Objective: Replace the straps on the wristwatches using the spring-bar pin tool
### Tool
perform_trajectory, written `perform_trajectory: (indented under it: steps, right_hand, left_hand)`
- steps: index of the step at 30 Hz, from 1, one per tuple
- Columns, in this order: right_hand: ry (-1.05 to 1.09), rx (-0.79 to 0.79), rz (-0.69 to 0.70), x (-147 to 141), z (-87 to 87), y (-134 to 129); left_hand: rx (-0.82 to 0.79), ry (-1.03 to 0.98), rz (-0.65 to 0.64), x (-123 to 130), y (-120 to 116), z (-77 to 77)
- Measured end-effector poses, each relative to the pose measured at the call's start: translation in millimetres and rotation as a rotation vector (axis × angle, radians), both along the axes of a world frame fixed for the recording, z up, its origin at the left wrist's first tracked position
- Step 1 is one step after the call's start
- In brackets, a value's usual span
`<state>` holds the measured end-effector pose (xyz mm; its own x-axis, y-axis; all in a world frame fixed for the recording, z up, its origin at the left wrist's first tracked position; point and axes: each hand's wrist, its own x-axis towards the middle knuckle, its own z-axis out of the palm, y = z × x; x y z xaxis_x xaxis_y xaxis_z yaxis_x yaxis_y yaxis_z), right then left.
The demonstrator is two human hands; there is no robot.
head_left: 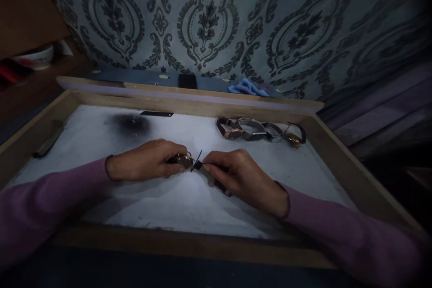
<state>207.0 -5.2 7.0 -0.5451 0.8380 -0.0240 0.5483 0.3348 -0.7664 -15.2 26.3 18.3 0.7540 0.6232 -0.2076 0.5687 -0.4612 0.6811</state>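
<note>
Near the middle of a shallow wooden tray with a white bottom, my left hand is closed on a gold-toned watch, its face partly showing at the fingertips. Just to the right, my right hand pinches a dark strap, whose end points toward the watch. A thin blue strip sticks up between the two hands. Part of the strap hangs below the right fingers. Whether the strap is joined to the watch is too dark and small to tell.
Several watches, among them one with a brown strap, stand at the tray's back right. A black blade lies at the back, a dark-tipped tool at the left. Behind the tray are a blue cloth and a black object.
</note>
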Motion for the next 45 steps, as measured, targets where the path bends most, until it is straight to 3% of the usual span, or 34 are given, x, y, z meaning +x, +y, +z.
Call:
perform_trajectory:
  steps: [31, 45]
  right_hand:
    - [0.014, 0.035, 0.027, 0.2, 0.0, 0.6]
    - [0.145, -0.252, -0.060, 3.6, -4.6, 5.7]
  left_hand:
    - [-0.027, 0.002, -0.007, 0.8, 0.2, -1.3]
    - [-0.077, -0.050, 0.010, -1.0, 1.6, -3.2]
